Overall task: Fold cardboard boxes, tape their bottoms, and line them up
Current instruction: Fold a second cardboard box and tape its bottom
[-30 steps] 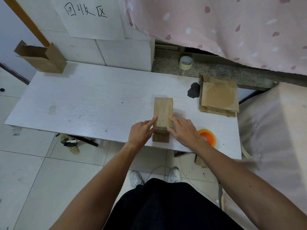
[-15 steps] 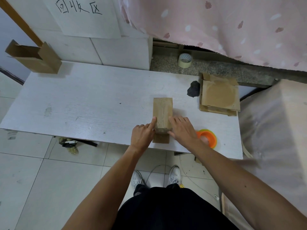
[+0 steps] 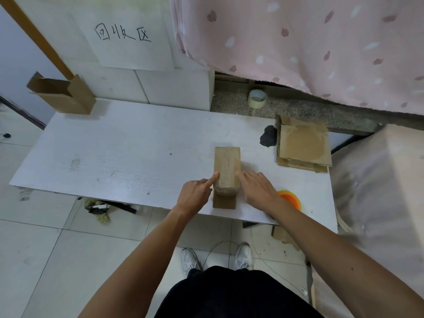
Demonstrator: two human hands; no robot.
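A small folded cardboard box [image 3: 227,166] stands near the front edge of the white table [image 3: 114,157], with a strip of clear tape along its upward face and down its near end. My left hand [image 3: 195,196] touches the box's left edge with a straight index finger. My right hand [image 3: 257,189] lies flat against the box's right side, fingers straight. An orange tape dispenser [image 3: 290,198] sits just right of my right wrist, partly hidden. One finished open box [image 3: 64,95] stands at the table's far left corner.
A stack of flat cardboard blanks [image 3: 302,145] lies at the table's right, beside a black lump [image 3: 268,138]. A roll of tape [image 3: 257,98] sits on the stone ledge behind. A pink curtain hangs above; a wrapped bulky object [image 3: 378,191] stands to the right.
Both hands have stayed at the box's near end, their fingers sliding slightly along its edges. The view has shifted a little; the box has not moved.
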